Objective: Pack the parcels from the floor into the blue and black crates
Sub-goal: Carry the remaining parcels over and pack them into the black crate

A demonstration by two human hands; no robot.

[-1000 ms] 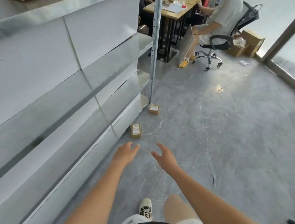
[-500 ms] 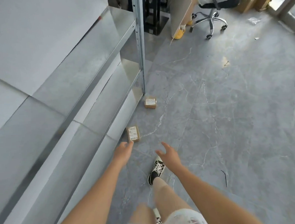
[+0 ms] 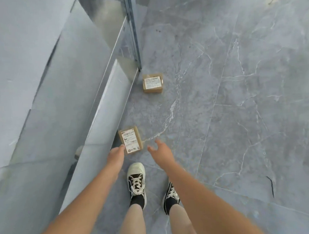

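Two small brown cardboard parcels with white labels lie on the grey marble floor beside a metal shelf. The near parcel [image 3: 130,140] sits against the shelf's base. My left hand [image 3: 116,157] reaches down to its lower left corner, fingertips at its edge, holding nothing. My right hand [image 3: 160,152] hovers just right of it with fingers spread and relaxed, empty. The far parcel [image 3: 152,83] lies by the shelf's upright post. No crate is in view.
The metal shelf unit [image 3: 64,96] fills the left side, its upright post [image 3: 133,29] standing just behind the far parcel. My two feet in black-and-white sneakers [image 3: 136,183] stand just behind the near parcel. A dark scrap [image 3: 271,186] lies on the floor at right.
I have stepped forward and bent down; the view tilted toward the floor. Both hands have dropped closer to the near parcel, the left one now reaching its corner.
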